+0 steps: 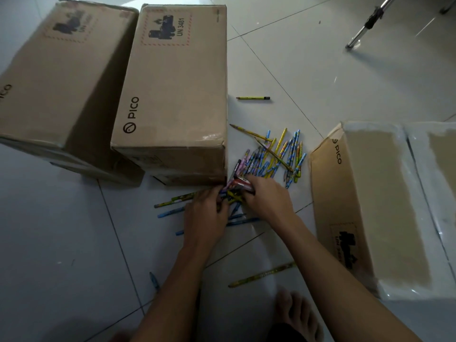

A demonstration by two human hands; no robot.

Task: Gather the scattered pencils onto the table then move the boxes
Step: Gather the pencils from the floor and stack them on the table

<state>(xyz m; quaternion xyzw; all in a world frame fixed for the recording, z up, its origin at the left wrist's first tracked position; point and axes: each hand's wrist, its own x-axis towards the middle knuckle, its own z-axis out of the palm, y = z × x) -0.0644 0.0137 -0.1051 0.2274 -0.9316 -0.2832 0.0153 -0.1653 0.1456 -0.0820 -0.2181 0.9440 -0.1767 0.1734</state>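
Observation:
Several coloured pencils (278, 154) lie in a loose heap on the white tiled floor, between the middle cardboard box (177, 95) and the right box (365, 206). My left hand (206, 218) and my right hand (266, 198) meet at the heap's near end, both closed around a bundle of pencils (237, 191) by the middle box's front corner. Blue and green pencils stick out to the left under my left hand. A lone yellow pencil (253, 98) lies farther off, and a long green one (261, 275) lies between my forearms. No table is in view.
A third cardboard box (56, 77) stands at the far left, touching the middle one. A small blue pencil (154, 280) lies by my left forearm. My bare foot (296, 314) rests at the bottom. A metal stand leg (365, 25) crosses the top right.

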